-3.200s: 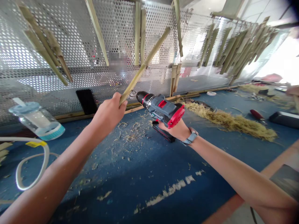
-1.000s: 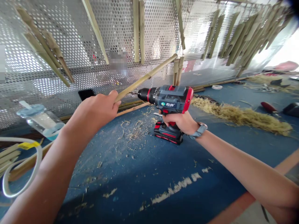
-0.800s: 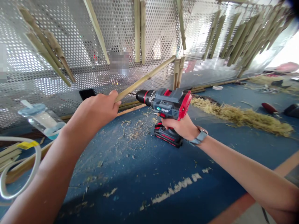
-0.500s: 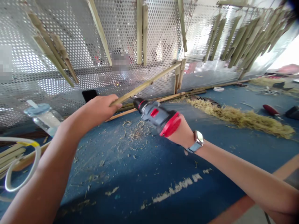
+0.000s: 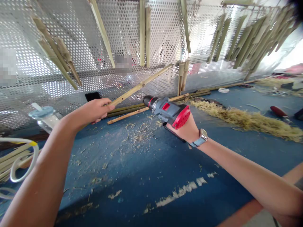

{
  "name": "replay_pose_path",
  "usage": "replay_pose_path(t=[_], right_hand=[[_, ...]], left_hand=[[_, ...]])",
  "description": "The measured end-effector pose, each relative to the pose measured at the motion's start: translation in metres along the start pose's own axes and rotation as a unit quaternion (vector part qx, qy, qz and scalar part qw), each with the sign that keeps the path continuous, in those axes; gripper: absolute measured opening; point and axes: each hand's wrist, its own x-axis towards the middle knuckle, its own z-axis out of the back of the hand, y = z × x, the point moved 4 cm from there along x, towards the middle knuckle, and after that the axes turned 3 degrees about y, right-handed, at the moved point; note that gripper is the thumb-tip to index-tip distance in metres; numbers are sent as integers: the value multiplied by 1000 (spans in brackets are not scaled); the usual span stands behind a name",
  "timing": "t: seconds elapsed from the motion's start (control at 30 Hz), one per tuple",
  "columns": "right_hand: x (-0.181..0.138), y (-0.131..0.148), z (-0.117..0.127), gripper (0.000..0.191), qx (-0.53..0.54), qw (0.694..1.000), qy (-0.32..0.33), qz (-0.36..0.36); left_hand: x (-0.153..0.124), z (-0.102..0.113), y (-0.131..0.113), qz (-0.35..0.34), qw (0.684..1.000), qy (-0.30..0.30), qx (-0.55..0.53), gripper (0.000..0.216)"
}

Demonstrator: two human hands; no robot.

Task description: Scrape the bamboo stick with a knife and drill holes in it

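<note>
My left hand (image 5: 94, 111) grips the lower end of a thin bamboo strip (image 5: 139, 85), which slants up and to the right. My right hand (image 5: 186, 130) is shut around the grip of a grey, red and black cordless drill (image 5: 169, 110). The drill lies tilted, its black chuck (image 5: 148, 101) pointing left, toward the strip and a short way below it. Drill and strip do not touch. My palm and the drill body hide most of the drill's battery base; only a dark edge shows beneath.
Bamboo pieces hang on a perforated metal screen (image 5: 161, 37) ahead. Bamboo sticks (image 5: 142, 109) lie along its foot. Shavings cover the blue mat (image 5: 132, 164). A long straw-like fibre pile (image 5: 246, 121) lies right, and a white cable (image 5: 23, 160) lies left.
The drill has shifted right and turned, with its chuck now further from the strip. My left hand has moved slightly left, and the strip slants more steeply.
</note>
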Motion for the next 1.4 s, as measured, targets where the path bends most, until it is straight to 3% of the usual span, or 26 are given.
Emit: replay_pose_path(t=[0.13,0.23,0.33,0.47,0.57,0.8,0.93,1.07,1.23,1.4], right_hand=[[8,-17,19,17,133,985,-76,-80],[9,-22,25,17,192,973,-94,-90],[10,-24,23,4,248,961,-91,-80],[14,-27,15,32,364,922,-57,-118],[18,-27,13,37,403,903,-32,-143],[20,-28,6,35,390,912,0,-126],[21,-28,8,34,373,916,-34,-142],[23,-31,18,36,396,900,-84,-163],[23,-28,14,41,414,893,-22,-177],[17,-7,5,27,337,931,44,-135]], left_hand=[[-4,0,2,-14,998,25,-61,29],[-6,-5,-9,-28,994,54,-95,26],[-5,-15,-23,-42,988,78,-123,25],[-4,-36,-43,-75,979,107,-155,23],[-7,-57,-59,-104,972,130,-166,24],[-4,-100,-80,-143,967,131,-166,28],[-2,-115,-77,-144,953,199,-175,32],[-17,-118,-44,-105,945,268,-155,39],[-43,-93,5,-31,973,155,-166,42],[-51,-60,3,12,980,65,-187,38]])
